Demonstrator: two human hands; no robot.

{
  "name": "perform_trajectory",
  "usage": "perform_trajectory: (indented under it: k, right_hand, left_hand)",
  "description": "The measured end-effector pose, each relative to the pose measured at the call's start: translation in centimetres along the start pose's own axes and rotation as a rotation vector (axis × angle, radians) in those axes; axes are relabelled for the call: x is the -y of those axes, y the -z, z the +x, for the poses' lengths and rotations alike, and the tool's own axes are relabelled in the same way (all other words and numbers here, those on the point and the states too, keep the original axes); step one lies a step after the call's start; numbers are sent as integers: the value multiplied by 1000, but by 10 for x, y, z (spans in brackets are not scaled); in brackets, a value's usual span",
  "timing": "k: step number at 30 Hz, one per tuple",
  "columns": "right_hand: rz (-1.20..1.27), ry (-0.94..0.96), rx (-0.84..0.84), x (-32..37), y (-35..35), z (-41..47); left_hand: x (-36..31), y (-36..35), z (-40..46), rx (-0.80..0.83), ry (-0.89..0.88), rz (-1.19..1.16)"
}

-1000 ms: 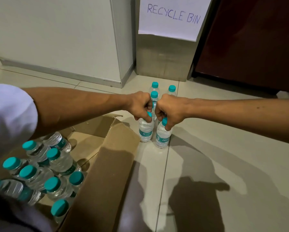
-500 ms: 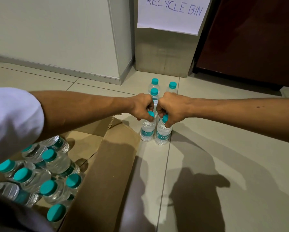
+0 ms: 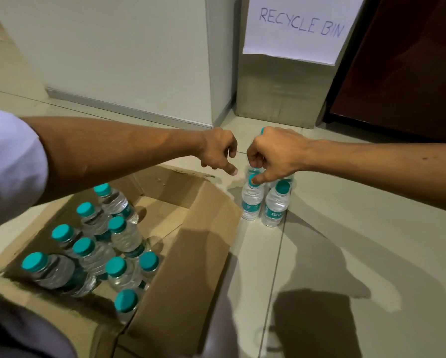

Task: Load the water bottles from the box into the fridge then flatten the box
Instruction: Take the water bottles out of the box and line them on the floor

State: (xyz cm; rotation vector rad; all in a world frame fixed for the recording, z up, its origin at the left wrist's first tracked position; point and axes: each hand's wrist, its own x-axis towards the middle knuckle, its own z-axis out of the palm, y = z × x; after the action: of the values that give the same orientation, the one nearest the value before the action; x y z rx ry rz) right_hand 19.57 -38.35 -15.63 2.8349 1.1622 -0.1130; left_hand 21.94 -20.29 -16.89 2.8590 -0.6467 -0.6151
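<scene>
- Right hand (image 3: 274,155): we have its fingers curled down onto the teal cap of a water bottle (image 3: 252,201) in the cluster on the floor, pinching the neck just below the cap.
- Left hand (image 3: 218,151) hovers beside it with fingers loosely bent and the forefinger pointing down; it holds nothing and touches no bottle.
- We count a second floor bottle (image 3: 274,208) touching the first, and more teal caps peek out behind our right hand, so a small group stands upright on the tiles between the box and the recycle bin (image 3: 281,99).
- We judge these bottles small, full and fairly light, with thin clear walls that will dent under a squeeze and may be slippery; the rigid cap and neck ring look like the surest hold, one per hand.
- Cardboard box (image 3: 188,254) sits open at lower left, flaps splayed outward, and still holds about nine bottles (image 3: 123,236), some leaning; its far corner is bare cardboard.
- We cannot pick out the fridge with certainty; a dark brown panel (image 3: 402,73) stands at upper right, beside the bin with its handwritten sign (image 3: 298,24).
</scene>
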Motion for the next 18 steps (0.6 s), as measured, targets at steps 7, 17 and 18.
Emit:
perform_trajectory:
  k: [7,17,18]
  right_hand:
    - [186,224,-110,77,11,34]
    - [326,571,103,181,-7,60]
    - [301,594,125,186,-10,61]
  left_hand:
    - [67,0,-86,-24,144,76]
    - [114,-40,-151,276,98,51]
    - [115,-42,-151,319,100,51]
